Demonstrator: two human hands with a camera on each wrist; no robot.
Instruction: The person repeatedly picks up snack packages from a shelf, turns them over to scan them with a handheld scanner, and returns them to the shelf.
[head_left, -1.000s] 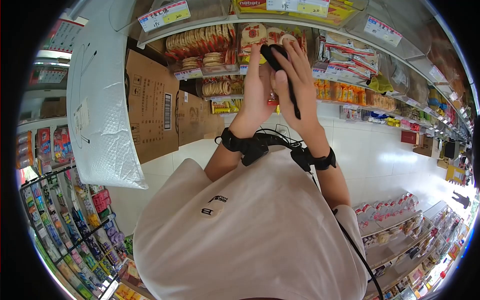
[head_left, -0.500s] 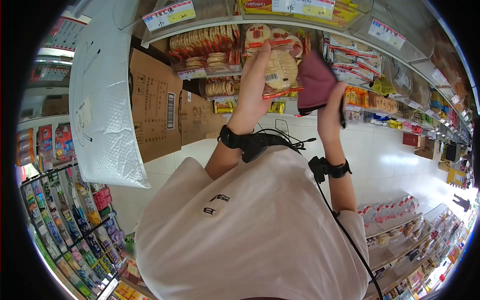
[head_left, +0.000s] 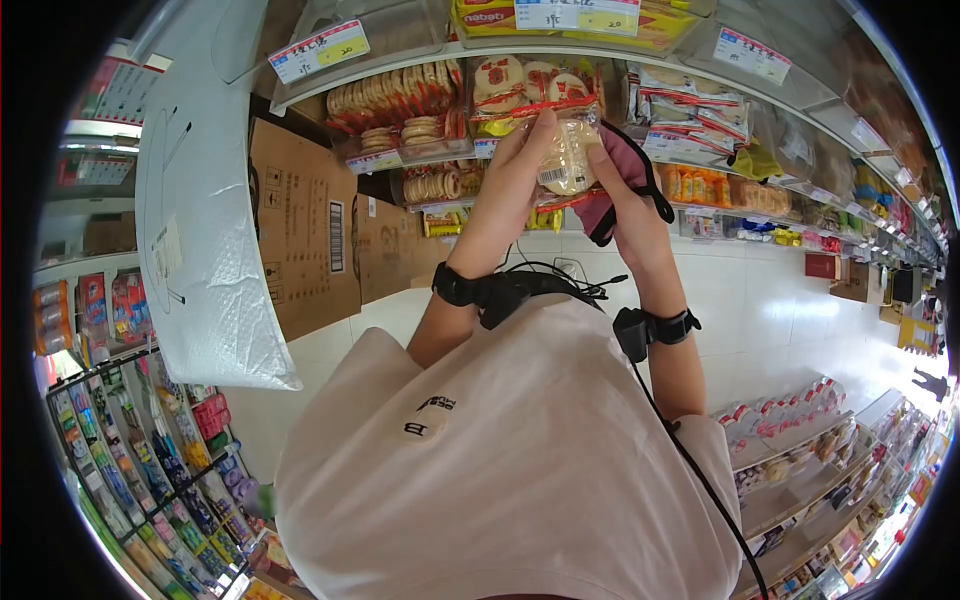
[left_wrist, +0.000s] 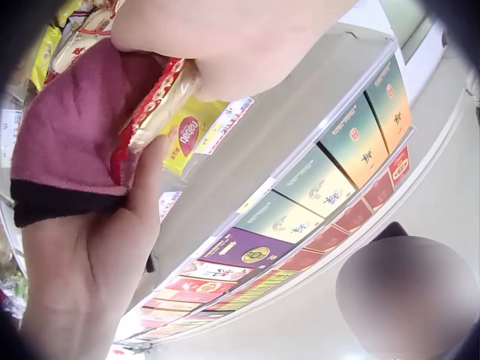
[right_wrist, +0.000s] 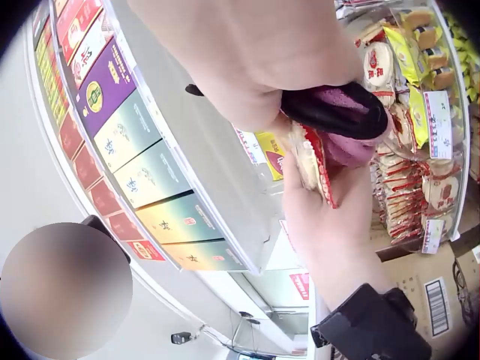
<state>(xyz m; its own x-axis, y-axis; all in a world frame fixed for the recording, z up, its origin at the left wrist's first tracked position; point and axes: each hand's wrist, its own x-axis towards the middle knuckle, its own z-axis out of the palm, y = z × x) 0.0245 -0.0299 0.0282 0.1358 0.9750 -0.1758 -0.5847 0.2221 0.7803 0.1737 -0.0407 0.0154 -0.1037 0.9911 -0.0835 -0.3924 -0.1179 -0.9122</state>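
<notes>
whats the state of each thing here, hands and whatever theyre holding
left hand: grips cracker pack
right hand: holds cloth against the pack
cracker pack: off the shelf, held up between both hands
cloth: bunched, touching the pack
shelf: stocked with packs

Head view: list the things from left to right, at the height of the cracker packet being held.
White bubble-wrap sheet → brown cardboard carton with a barcode → left hand → clear packet of round crackers → pink cloth with black edging → small red box
</notes>
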